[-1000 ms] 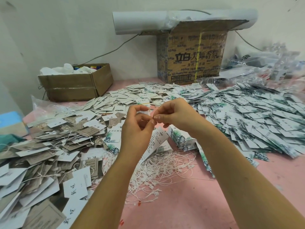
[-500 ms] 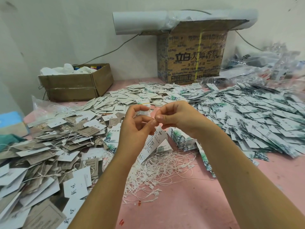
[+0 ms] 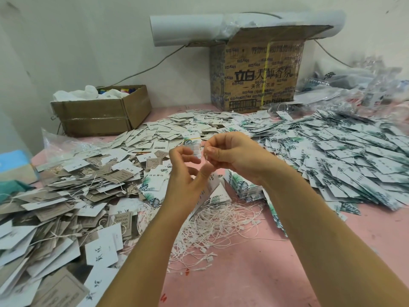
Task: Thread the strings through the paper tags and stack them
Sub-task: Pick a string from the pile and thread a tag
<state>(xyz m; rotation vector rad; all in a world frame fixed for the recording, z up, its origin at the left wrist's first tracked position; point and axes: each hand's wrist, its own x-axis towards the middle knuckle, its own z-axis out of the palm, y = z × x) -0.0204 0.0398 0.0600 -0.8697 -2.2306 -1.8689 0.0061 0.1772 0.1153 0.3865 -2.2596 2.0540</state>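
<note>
My left hand (image 3: 183, 173) and my right hand (image 3: 234, 154) meet above the middle of the pink table (image 3: 254, 273). With thumb and forefinger, my right hand pinches a thin white string (image 3: 206, 156). Curled fingers of my left hand hold a few white paper tags (image 3: 210, 190) that slant down below its blurred thumb. A tangle of loose white strings (image 3: 212, 229) lies just under my wrists. A neat stack of leaf-printed tags (image 3: 243, 185) sits under my right wrist.
A heap of strung grey and white tags (image 3: 66, 196) fills the left side. Leaf-printed tags (image 3: 332, 156) spread across the right. Two cardboard boxes (image 3: 99, 111) (image 3: 261, 74) stand at the wall. A paper roll (image 3: 188, 29) lies on the taller one.
My hands have drawn slightly apart. My right hand has lifted the string a little up and right. My left thumb has dropped away from the fingertips.
</note>
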